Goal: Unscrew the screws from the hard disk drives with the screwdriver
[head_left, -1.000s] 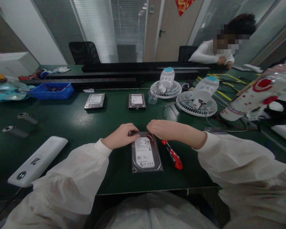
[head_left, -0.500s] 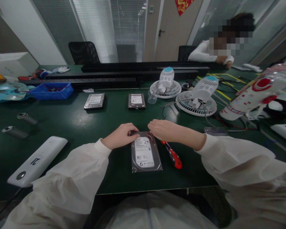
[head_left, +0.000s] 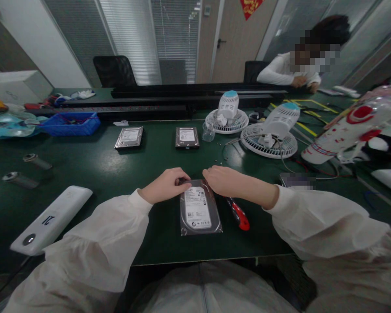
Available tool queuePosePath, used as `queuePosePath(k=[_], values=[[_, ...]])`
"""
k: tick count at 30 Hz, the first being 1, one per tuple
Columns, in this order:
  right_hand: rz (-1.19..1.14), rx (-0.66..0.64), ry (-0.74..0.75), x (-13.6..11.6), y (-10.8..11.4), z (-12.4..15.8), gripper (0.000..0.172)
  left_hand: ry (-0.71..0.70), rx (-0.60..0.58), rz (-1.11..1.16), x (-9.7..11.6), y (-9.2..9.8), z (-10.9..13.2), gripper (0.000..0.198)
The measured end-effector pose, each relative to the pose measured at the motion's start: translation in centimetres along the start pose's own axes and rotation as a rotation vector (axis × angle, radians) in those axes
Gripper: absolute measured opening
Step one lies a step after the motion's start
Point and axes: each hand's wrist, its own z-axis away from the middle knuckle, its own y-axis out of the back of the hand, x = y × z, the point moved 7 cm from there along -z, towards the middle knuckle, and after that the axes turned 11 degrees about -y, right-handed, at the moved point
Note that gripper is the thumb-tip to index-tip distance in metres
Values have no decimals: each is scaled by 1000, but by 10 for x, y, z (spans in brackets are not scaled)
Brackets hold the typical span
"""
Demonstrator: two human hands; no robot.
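Note:
A hard drive (head_left: pixel 197 211) with a white label lies flat on the table near its front edge, shiny at the corners. My left hand (head_left: pixel 171 184) is closed on its far left corner, thumb on the top face and fingers round the far edge. At the far right corner, my right hand (head_left: pixel 223 180) has its fingers pinched together; whatever is between them is hidden by the hand. Just right of the drive rests a red and black handled tool (head_left: pixel 240 216), its far end covered by my right hand and wrist.
Two more hard drives, one at left (head_left: pixel 129 138) and one in the middle (head_left: pixel 187 137), lie farther back. Beyond my right hand are small screws, a clear cup (head_left: pixel 208 131) and two white fan parts (head_left: pixel 228 115). A white power bank (head_left: pixel 52 219) lies left. Another person (head_left: pixel 280 69) sits across.
My right hand has shifted slightly down and toward me at the drive's far right corner, covering more of the red tool. My left hand and the drive stay put.

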Motion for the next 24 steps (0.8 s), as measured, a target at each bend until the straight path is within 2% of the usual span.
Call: queuePosePath(k=[6,15,24], values=[[8,0,40,1,-2,1,18,6,-4,2,2,1,0,24],[43,13,185,1,-2,5,20,4,-5,4,3,1,0,23],[26,46,228,5,-2,6,18,17,-12,-4,1,1,1,24]])
